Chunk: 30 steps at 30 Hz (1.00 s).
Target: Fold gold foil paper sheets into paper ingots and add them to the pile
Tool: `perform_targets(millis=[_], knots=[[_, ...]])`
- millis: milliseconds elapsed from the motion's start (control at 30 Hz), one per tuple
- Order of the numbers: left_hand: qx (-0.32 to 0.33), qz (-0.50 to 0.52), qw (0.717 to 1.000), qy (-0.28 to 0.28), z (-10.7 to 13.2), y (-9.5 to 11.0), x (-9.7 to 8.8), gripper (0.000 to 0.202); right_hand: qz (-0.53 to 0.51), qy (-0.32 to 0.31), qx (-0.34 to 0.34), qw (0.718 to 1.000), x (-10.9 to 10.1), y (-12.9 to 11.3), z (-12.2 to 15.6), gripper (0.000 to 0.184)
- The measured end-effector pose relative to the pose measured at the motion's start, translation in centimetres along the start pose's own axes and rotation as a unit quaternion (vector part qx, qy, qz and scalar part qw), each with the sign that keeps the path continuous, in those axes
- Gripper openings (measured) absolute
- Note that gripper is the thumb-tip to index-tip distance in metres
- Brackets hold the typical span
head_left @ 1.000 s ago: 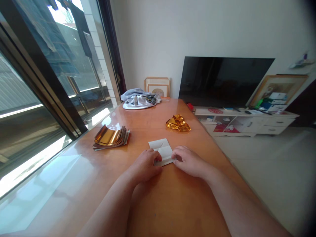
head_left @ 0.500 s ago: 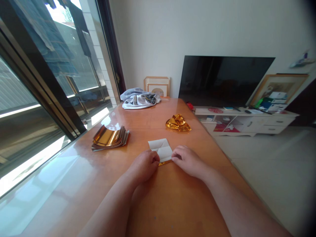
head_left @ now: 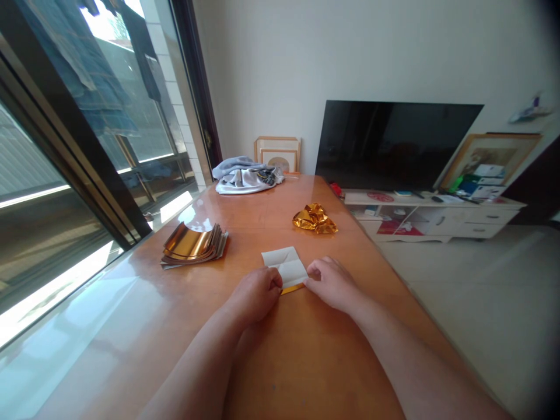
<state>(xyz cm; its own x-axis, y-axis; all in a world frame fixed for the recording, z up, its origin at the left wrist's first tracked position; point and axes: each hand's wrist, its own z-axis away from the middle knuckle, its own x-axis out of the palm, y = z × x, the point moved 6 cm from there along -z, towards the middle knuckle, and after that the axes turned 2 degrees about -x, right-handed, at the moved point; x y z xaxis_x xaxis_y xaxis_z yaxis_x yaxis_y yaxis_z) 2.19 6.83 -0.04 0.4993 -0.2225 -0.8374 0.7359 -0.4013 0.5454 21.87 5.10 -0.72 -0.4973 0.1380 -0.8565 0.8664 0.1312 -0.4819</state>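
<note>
A folded sheet of paper (head_left: 285,265), white on top with a gold edge showing at its near side, lies on the orange wooden table (head_left: 306,361). My left hand (head_left: 256,294) pinches its near left corner with curled fingers. My right hand (head_left: 332,283) pinches the near right corner in the same way. A curled stack of gold foil sheets (head_left: 192,245) rests to the left. Several folded gold pieces (head_left: 315,218) lie farther back, right of centre.
A grey and white bundle of cloth (head_left: 245,175) sits at the table's far end. A sliding glass door (head_left: 87,146) runs along the left. A television (head_left: 394,143) on a white cabinet (head_left: 437,213) stands to the right, beyond the table's edge.
The near edge of the sheet has been turned so a gold strip shows. Both hands stayed at its near corners, shifting only slightly.
</note>
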Motion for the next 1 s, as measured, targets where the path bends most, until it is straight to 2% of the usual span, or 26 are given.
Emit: perform_targets(millis=[167,333,500,633,767,900,1000], knots=[[-0.002,0.0,1.0,-0.003,0.1,0.0,0.0,0.014,-0.055,0.003,0.015,0.998,1.0,0.6,-0.3,0.009],[-0.001,-0.008,1.0,0.015,0.0,-0.5,0.0,0.01,-0.066,0.04,0.052,0.996,0.7,1.2,-0.7,0.014],[-0.009,-0.019,0.999,0.038,0.1,-1.1,-0.2,0.012,-0.049,0.013,0.044,0.998,0.8,0.9,-0.8,0.018],[-0.007,-0.024,0.999,0.032,0.1,-1.1,-0.2,0.01,-0.103,0.0,0.039,0.994,0.8,1.1,-0.5,0.017],[0.002,-0.018,1.0,0.017,0.2,-0.8,-0.2,0.007,-0.126,-0.003,-0.014,0.992,0.1,0.2,-0.1,0.012],[0.028,-0.016,0.999,0.005,0.4,-0.1,-0.3,0.009,-0.056,-0.027,-0.094,0.994,-0.6,-1.6,0.6,0.014],[0.04,-0.018,0.999,-0.002,0.5,0.2,-0.4,0.012,-0.021,-0.058,-0.118,0.991,-0.6,-2.3,1.1,0.009]])
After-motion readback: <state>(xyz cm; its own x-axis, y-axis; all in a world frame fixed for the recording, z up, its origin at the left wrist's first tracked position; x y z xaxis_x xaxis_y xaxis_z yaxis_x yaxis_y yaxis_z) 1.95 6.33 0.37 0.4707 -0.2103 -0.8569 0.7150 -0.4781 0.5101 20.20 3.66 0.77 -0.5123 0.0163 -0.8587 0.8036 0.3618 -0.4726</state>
